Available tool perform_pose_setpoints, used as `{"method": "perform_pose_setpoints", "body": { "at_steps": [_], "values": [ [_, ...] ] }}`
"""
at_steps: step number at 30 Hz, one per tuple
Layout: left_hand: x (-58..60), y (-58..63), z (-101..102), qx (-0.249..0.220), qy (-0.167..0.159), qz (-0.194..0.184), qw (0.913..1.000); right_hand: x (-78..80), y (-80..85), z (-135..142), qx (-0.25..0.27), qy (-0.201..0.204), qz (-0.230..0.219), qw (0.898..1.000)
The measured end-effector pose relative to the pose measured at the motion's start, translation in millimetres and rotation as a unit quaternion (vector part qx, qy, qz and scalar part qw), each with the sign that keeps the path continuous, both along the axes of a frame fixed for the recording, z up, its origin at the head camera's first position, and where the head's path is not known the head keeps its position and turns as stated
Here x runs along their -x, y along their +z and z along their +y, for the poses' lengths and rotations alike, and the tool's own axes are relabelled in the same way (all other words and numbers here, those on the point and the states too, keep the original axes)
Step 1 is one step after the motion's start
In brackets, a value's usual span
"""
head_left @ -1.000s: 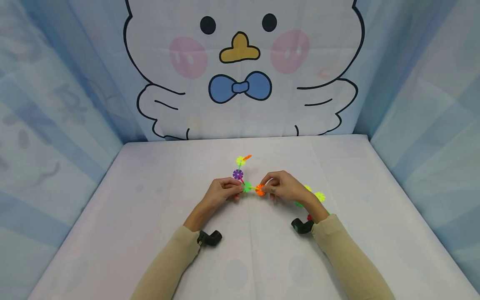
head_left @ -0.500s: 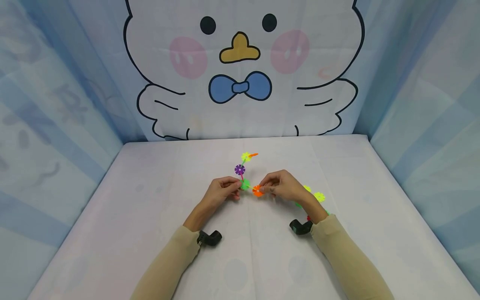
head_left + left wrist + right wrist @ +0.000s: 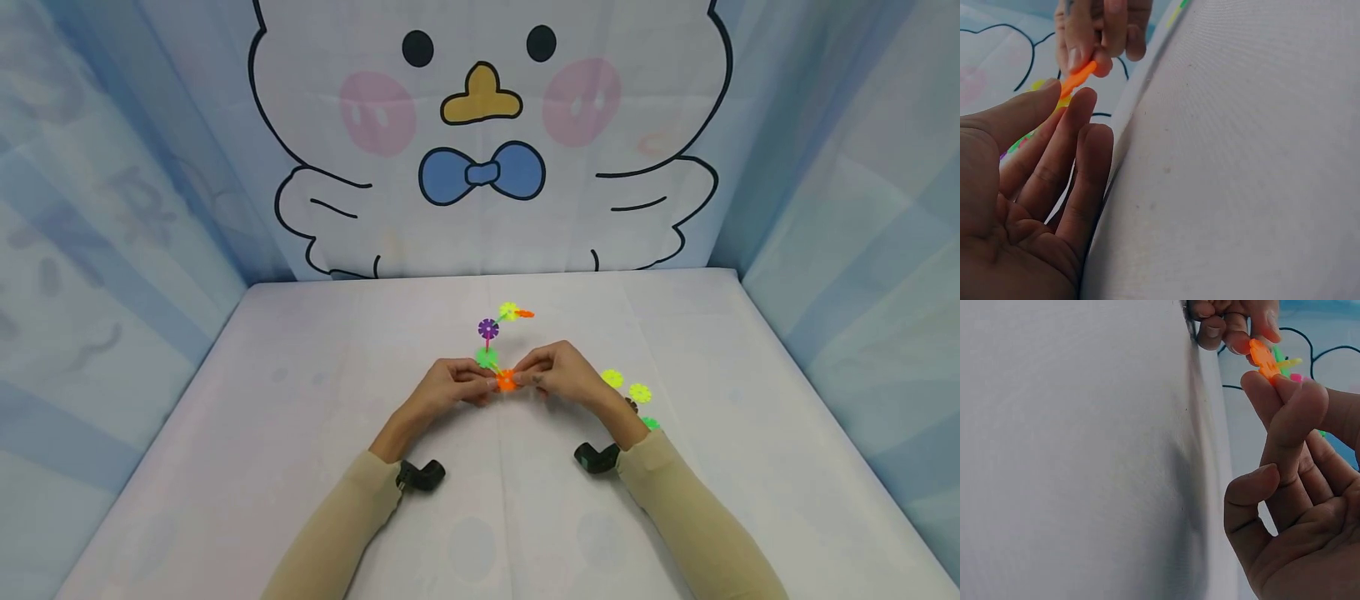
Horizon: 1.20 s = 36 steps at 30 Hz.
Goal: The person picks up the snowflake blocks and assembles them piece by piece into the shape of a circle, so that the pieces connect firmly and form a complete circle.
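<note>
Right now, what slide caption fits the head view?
Left hand and right hand pinch an orange disc, green disc beyond.

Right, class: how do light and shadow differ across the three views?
Head view: bright and fairly even, soft shadows beside the sleeves; left wrist view: dimmer and greyer, faint fine lines on the table; right wrist view: also dim, a blurry-edged shadow beside the right hand, though the orange flower looks vivid.
</note>
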<state>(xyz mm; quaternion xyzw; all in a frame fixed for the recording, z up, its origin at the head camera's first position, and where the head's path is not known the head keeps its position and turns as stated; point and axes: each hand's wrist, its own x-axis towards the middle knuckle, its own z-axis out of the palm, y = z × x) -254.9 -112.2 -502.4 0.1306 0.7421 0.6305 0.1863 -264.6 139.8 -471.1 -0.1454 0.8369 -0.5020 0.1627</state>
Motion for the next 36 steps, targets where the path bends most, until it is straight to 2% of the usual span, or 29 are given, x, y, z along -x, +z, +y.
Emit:
{"method": "perform_pose_setpoints", "body": {
  "at_steps": [5,16,21,27,36],
  "values": [
    [0.0,-0.5,0.5,0.018,-0.003,0.003,0.9998,-1.7,-1.4,-4.2,-0.006,0.012,0.003,1.000],
    [-1.1,0.6,0.3,0.006,0.013,-0.012,0.9998,-0.7,3.5,2.1,-0.019,0.040,0.027,0.999],
    [-0.8,1.4,-0.5,0.002,0.024,-0.019,0.9995,7.2,10.1,26.7,-0.060,0.021,0.041,0.997],
    [-0.4,0.3,-1.6,0.001,0.030,-0.021,0.9993,17.8,13.7,70.7,-0.122,0.005,0.052,0.991],
    [-0.5,1.1,-0.9,0.005,0.034,-0.024,0.9991,15.4,21.9,124.9,-0.206,-0.001,0.045,0.977]
  ]
}}
